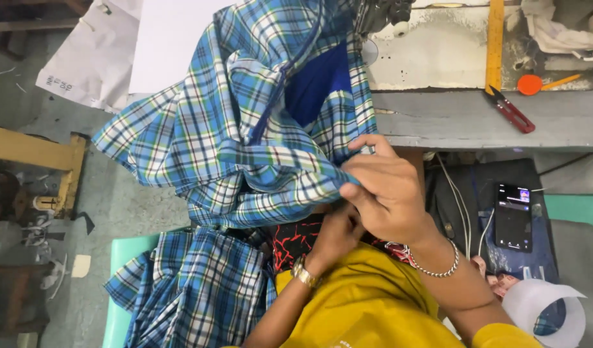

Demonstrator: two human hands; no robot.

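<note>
Two hands are busy at the edge of the table (477, 119), both buried in a blue checked cloth (245, 148). The right hand (390, 193), with a silver chain on its wrist, pinches a fold of the cloth between thumb and fingers (367, 145), clenched tight on the hem just below the table's edge. The left hand (335, 235), wearing a gold watch, sits lower and partly tucked under the fabric; its fingers are hidden, so I cannot tell whether they grip or lie loose.

Most of the cloth is heaped up against the sewing machine (380, 13) at the top, a dark blue lining showing inside. More of the same checked fabric (193, 290) hangs over a green chair by the person's lap. Red thread snips (510, 111), a yellow ruler (495, 42) and a phone (513, 216) lie off to the right, untouched. By my reckoning the piece is only being arranged, with no stitching under way yet.
</note>
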